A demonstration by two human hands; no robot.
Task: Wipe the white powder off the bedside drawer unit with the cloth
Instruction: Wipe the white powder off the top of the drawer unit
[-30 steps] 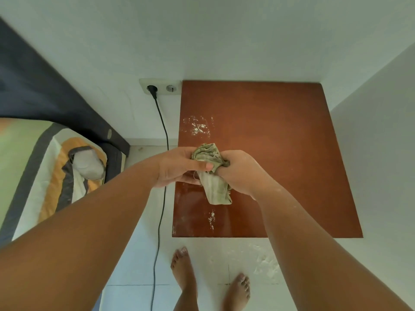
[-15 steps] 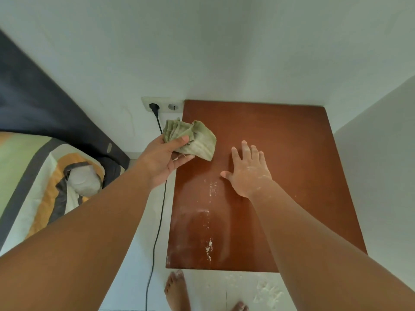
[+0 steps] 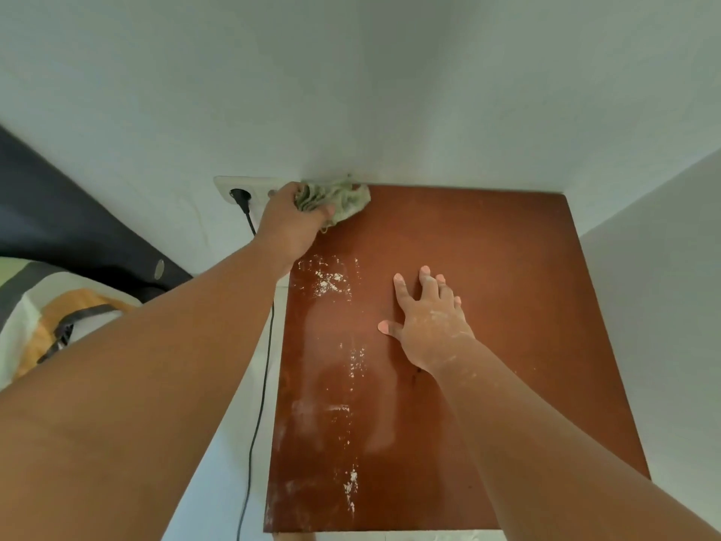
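I have the left hand (image 3: pixel 290 224) curled round the cloth (image 3: pixel 339 199), its fingers bunched into the green-grey folds. The wad is pressed down on the far left corner of the bedside drawer unit (image 3: pixel 507 306), right where its top meets the wall (image 3: pixel 351 91). Part of the cloth spills out to the right of the knuckles, and a loose end hangs out on the side nearer me.

Just left of that hand I see a white wall socket (image 3: pixel 228 185) with a black plug (image 3: pixel 241 199) in it. Its black cable (image 3: pixel 261 384) drops past the wrist and runs down beside the left edge of the unit.

Nearer to me than the cloth, just right of the left wrist, a patch of white powder (image 3: pixel 329 283) lies on the reddish-brown top. From there a thin broken line of specks carries on toward me down the left half of the top, as far as its near edge, with paler smears round it.

To the right of the grip and closer to me, the right hand (image 3: pixel 429 326) lies flat on the top. Its fingers are straight and a little spread, the thumb is out to the left, and it holds nothing. Its back and wrist are dusted white. It sits beside the line of specks, apart from the main patch.

Far out to the left of the grip, past the forearm, I can make out a dark headboard (image 3: pixel 58 228) and striped bedding (image 3: pixel 47 326) in green, orange, grey and white.
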